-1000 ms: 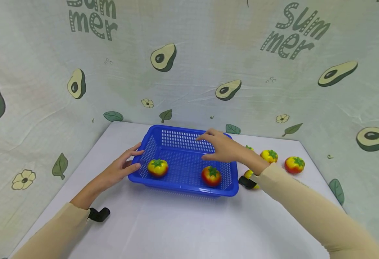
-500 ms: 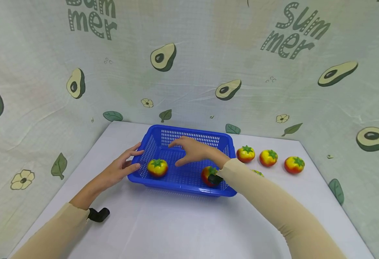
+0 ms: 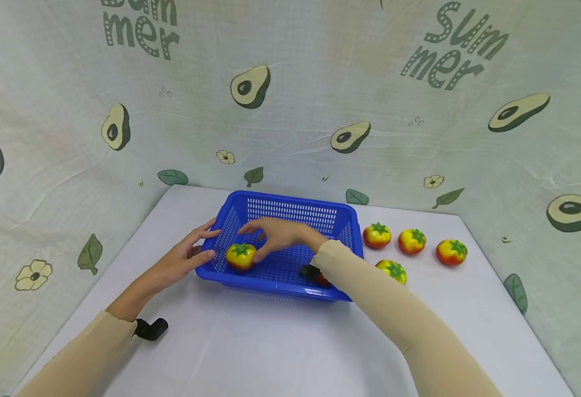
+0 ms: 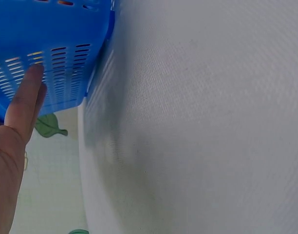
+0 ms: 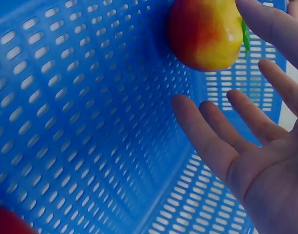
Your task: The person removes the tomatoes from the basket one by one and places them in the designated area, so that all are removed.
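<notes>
A blue perforated basket [image 3: 295,286] stands on the white table. My left hand [image 3: 183,259] rests at its left end, the fingers straight and touching the rim and outer wall. Inside, near that end, sits a yellow-and-red toy tomato [image 3: 240,257] with a green leafy top. My right hand [image 3: 277,234] reaches into the basket just right of this tomato, fingers spread and thumb beside it. In the right wrist view, no fingers wrap round the tomato [image 5: 205,34]. Another red toy tomato [image 3: 322,280] in the basket is mostly hidden by the right wrist's black camera.
Several more toy tomatoes lie on the table right of the basket, among them one near its wall [image 3: 393,271] and one farthest right [image 3: 451,252]. A cloth backdrop [image 3: 290,110] printed with avocados rises behind and at both sides.
My right hand has moved left across the basket and down to the left tomato, fingers still spread. The table's tomatoes came into fuller view. My left hand and the basket stay put.
</notes>
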### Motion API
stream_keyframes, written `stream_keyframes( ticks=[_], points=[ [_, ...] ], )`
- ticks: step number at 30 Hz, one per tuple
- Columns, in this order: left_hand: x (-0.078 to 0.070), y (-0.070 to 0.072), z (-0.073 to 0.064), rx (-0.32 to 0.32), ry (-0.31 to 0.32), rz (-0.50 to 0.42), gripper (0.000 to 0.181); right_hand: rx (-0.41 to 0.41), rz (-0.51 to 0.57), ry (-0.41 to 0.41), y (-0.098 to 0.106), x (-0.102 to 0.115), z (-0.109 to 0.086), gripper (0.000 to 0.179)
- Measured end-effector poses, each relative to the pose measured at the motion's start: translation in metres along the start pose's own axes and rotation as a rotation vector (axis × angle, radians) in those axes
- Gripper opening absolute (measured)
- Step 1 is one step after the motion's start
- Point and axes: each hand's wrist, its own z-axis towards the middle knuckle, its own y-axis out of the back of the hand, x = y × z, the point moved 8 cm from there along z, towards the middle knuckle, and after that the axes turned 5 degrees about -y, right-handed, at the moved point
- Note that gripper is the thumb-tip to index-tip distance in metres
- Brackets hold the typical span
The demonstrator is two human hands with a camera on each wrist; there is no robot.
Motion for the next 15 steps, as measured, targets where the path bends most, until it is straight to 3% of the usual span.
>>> stream_keyframes(
  ticks=[9, 15],
  points=[
    [0.002, 0.000, -0.001, -0.002, 0.006, 0.003, 0.054, 0.068, 0.031, -0.031, -0.011, 0.001, 0.008, 0.077],
    [0.002, 0.000, 0.000, 0.000, -0.001, -0.019, 0.054, 0.068, 0.004, -0.045, -0.017, -0.001, 0.012, 0.077]
  ],
)
